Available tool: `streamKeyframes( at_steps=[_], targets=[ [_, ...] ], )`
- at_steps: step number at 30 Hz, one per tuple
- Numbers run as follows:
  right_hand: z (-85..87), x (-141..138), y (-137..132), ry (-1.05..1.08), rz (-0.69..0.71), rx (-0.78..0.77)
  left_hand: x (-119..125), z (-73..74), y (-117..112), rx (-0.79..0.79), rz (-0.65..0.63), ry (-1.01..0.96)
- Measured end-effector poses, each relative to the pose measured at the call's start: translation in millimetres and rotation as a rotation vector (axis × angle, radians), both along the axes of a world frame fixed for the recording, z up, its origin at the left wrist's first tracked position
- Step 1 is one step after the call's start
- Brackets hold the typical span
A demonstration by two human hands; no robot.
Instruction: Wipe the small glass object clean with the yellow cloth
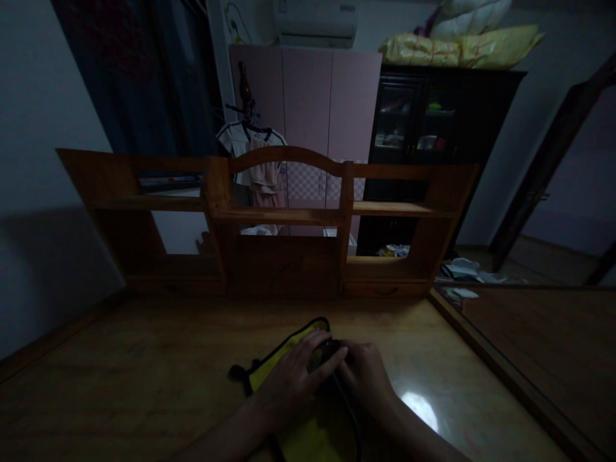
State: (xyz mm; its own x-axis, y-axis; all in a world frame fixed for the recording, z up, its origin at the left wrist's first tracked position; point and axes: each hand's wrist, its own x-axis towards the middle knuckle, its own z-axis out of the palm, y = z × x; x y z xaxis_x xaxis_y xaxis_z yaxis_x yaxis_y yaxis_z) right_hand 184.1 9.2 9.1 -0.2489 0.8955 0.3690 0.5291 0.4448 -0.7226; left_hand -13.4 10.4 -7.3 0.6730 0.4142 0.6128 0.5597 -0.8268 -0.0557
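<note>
Head view: left hand (294,373) clasps a small, dark, rounded object (323,354); right hand (369,375), grip unclear, meets its right side, above yellow, black-edged fabric (317,439).

We see a smooth wooden surface (144,346), glossy enough to mirror light inside its right edge. Between its left and right edges lies a yellow cloth (310,436) that looks matt; the dark object (324,353) over it shows a faint sheen, its material unclear to us. Along the far edge, we see a shelf unit (283,269) of smooth wood, duller than the surface. Beyond, yellow packs (495,48) look like crinkled plastic.
</note>
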Motion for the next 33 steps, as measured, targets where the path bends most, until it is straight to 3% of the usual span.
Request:
streamKeyframes(
  at_steps=[16, 33],
  targets=[
    [-11.0, -6, 1, 0.040, -0.008, 0.005, 2, 1.0, 2, -0.032, 0.031, 0.016],
    [-17.9, -5, 3, 0.218, 0.191, 0.064, 4, 1.2, 2, 0.037, 0.004, 0.007]
  ],
)
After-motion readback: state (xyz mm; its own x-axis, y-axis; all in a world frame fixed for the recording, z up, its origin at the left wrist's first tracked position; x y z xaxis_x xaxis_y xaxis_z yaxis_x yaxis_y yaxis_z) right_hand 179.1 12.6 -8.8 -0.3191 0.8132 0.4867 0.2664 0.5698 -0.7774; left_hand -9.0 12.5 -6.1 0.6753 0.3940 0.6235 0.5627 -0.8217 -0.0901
